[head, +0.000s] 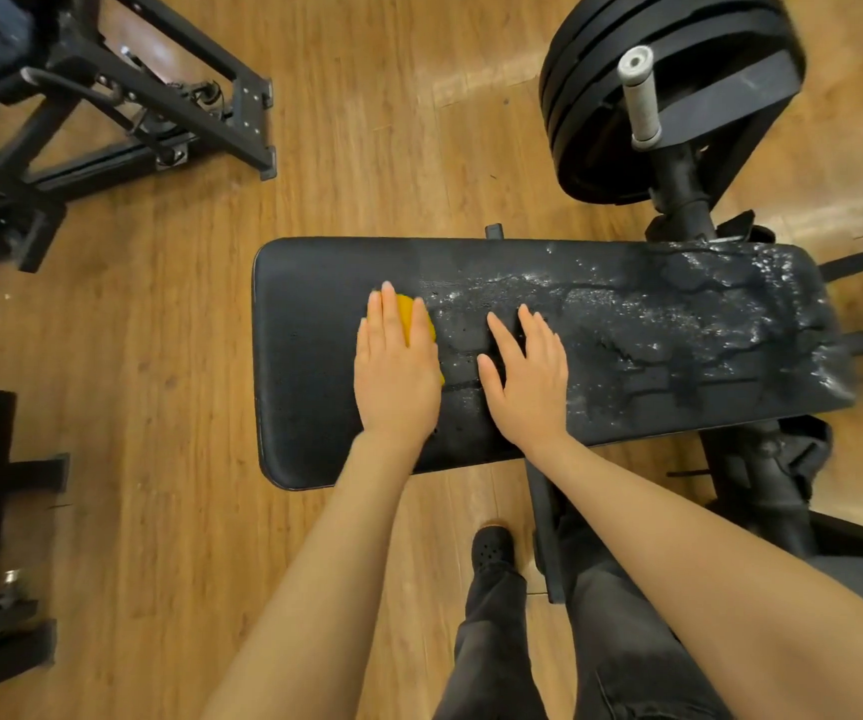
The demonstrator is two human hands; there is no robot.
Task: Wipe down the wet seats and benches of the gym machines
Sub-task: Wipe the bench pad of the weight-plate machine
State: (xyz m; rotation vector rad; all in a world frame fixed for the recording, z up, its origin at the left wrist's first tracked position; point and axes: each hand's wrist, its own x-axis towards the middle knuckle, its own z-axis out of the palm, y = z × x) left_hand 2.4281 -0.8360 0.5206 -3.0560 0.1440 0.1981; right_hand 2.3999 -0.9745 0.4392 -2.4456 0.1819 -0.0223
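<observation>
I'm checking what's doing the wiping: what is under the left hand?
A yellow cloth or sponge lies under the left hand, pressed flat on the black bench. Only its edge shows past the fingers; the rest is covered, so which it is cannot be told.

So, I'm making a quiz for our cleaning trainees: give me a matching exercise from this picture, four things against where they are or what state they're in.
Things:
1. left hand
2. right hand
3. bench
4. weight plates

States:
a. stacked beyond the bench's wet end
b. flat on a yellow cloth
c. wet on its right part, dry-looking on its left
d. flat on the bare pad, holding nothing

Pairs: 1-b, 2-d, 3-c, 4-a
</observation>
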